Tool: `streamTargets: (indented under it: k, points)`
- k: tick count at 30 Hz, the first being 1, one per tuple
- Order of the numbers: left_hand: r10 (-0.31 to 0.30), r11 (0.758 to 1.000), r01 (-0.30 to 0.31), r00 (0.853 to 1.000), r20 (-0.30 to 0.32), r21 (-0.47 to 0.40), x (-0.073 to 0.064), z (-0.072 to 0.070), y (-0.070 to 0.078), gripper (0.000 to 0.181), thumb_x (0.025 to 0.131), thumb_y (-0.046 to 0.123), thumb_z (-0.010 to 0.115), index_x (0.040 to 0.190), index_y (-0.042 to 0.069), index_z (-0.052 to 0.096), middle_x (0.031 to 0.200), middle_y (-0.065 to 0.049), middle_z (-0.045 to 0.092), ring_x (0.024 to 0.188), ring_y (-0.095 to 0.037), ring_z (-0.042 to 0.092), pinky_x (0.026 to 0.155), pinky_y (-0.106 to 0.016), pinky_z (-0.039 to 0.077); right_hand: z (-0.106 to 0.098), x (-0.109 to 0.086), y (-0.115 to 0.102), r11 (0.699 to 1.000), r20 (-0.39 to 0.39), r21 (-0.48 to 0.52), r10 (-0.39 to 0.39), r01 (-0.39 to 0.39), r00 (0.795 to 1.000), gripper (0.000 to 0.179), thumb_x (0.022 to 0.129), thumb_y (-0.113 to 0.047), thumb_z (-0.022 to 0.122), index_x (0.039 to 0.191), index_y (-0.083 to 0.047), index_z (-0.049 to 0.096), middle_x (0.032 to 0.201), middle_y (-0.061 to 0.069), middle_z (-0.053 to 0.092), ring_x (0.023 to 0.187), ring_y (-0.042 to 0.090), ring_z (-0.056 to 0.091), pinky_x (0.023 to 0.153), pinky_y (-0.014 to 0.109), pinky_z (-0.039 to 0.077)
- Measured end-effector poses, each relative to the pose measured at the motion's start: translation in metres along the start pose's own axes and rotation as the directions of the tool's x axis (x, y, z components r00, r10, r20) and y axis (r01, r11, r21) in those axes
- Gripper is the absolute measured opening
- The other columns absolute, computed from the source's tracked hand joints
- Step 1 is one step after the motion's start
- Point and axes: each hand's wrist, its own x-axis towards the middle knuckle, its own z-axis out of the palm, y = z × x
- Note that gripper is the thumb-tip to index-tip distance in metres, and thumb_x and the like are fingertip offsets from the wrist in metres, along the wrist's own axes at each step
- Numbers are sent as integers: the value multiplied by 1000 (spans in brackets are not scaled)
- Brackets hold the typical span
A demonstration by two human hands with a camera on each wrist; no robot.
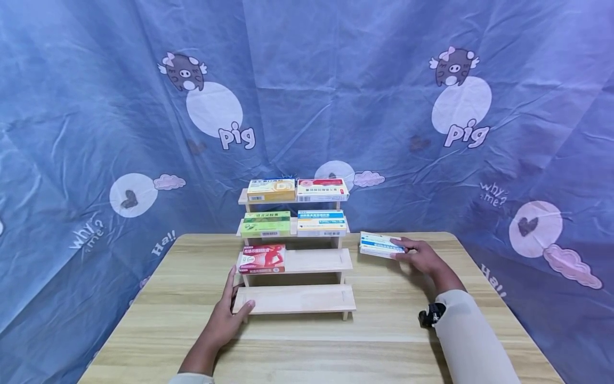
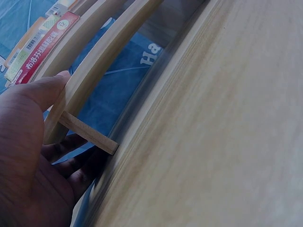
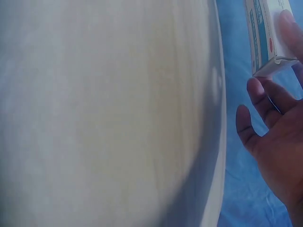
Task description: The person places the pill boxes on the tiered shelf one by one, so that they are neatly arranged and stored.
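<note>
A wooden stepped rack [image 1: 297,298] stands mid-table. My left hand [image 1: 225,314] grips the left end of its lowest step, thumb on top; in the left wrist view fingers [image 2: 83,163] reach beneath, beside a short wooden leg. To the right of the rack, my right hand [image 1: 422,258] pinches a white-and-blue medicine box [image 1: 381,244] by its right end. Whether that box touches the table cannot be told. The right wrist view shows one end of it, between thumb and fingers. A red medicine box [image 1: 262,259] lies on the left of the second step from the bottom.
Higher up the rack sit a green box [image 1: 265,223] and a blue-and-white box [image 1: 322,222], with a yellow box [image 1: 271,189] and a red-and-white box [image 1: 322,190] on the top step. Behind the wooden table [image 1: 384,341] hangs a blue printed cloth [image 1: 307,69].
</note>
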Motion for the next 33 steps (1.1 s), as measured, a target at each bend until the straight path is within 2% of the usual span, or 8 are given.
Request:
streamTargets:
  k: [4, 13, 19, 23, 28, 33]
  points:
    - [7, 1000, -7, 1000, -5, -4, -1, 0, 1, 104, 107, 29, 73, 177, 38, -3, 167, -29, 49, 153, -49, 50, 128, -70, 31, -2, -3, -3, 1000, -19, -16, -23, 23, 1000, 65, 94, -29, 85, 152, -8, 64, 168, 36, 40, 159, 59, 34, 125, 70, 31]
    - [12, 1000, -12, 1000, -2, -8, -1, 1, 0, 104, 107, 28, 73, 177, 39, -4, 166, -29, 49, 153, -49, 51, 129, -69, 31, -8, -18, -16, 998, -38, -23, -65, 64, 997, 61, 95, -27, 84, 150, -8, 66, 166, 36, 44, 155, 57, 42, 118, 66, 37]
    - [4, 1000, -4, 1000, 2, -9, -1, 0, 1, 104, 107, 30, 73, 177, 40, -4, 168, -29, 47, 154, -49, 49, 129, -70, 29, -14, -30, -29, 994, -57, -33, -103, 101, 993, 59, 95, -27, 85, 148, -9, 68, 164, 35, 48, 145, 50, 51, 103, 48, 43]
    - [-3, 1000, 3, 1000, 4, -7, -1, 0, 2, 104, 107, 31, 72, 176, 40, -5, 168, -29, 46, 154, -49, 49, 129, -69, 30, -18, -37, -32, 992, -58, -53, -120, 117, 991, 58, 96, -28, 85, 148, -9, 68, 164, 36, 47, 143, 50, 53, 94, 40, 46]
    - [5, 1000, -5, 1000, 4, -1, 0, 0, 1, 104, 107, 30, 72, 177, 39, -5, 168, -28, 48, 153, -48, 51, 129, -69, 32, -23, -47, -35, 990, -61, -49, -135, 132, 989, 57, 96, -28, 85, 147, -9, 68, 165, 36, 45, 148, 51, 50, 83, 29, 48]
    - [11, 1000, -11, 1000, -1, 4, 0, 1, 0, 103, 107, 30, 72, 177, 39, -4, 167, -29, 48, 152, -49, 52, 128, -70, 32, -24, -56, -41, 981, -67, -62, -187, 183, 980, 54, 96, -26, 85, 145, -8, 71, 163, 35, 48, 151, 52, 48, 80, 24, 49]
